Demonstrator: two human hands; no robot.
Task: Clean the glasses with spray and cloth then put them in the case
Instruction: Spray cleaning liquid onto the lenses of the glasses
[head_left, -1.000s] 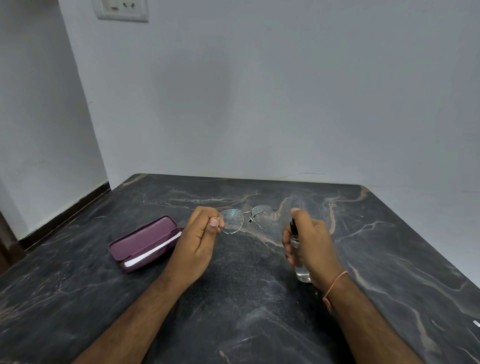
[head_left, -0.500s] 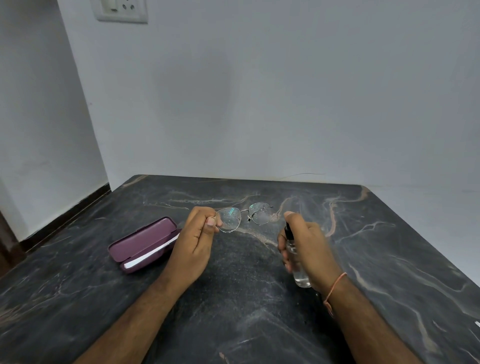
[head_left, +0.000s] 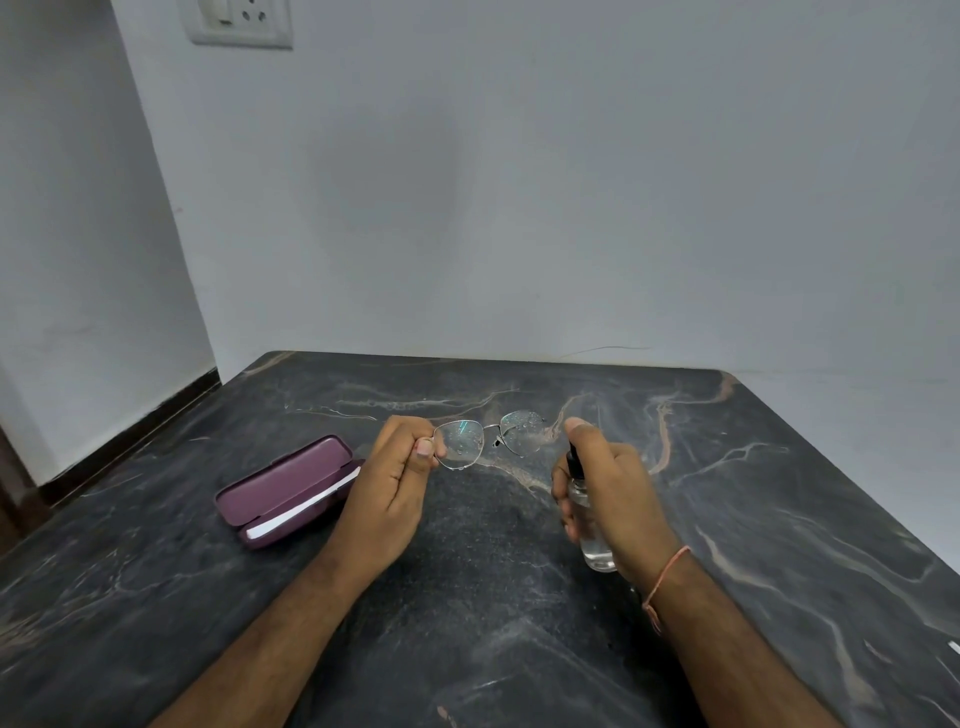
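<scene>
Wire-rimmed glasses (head_left: 488, 439) droplet-speckled, clear spray bottle (head_left: 589, 525) upright; maroon case (head_left: 288, 491) open

The left hand (head_left: 392, 480) is raised with thumb and fingers pinched together; the right hand (head_left: 613, 491) is curled in a grip, forefinger on top, both forearms reaching forward.

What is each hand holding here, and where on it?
Left hand pinches the glasses at the left lens's outer rim; right hand grips the spray bottle around its body.

Fresh droplets on the glasses (head_left: 488, 439) lenses since earlier.
</scene>
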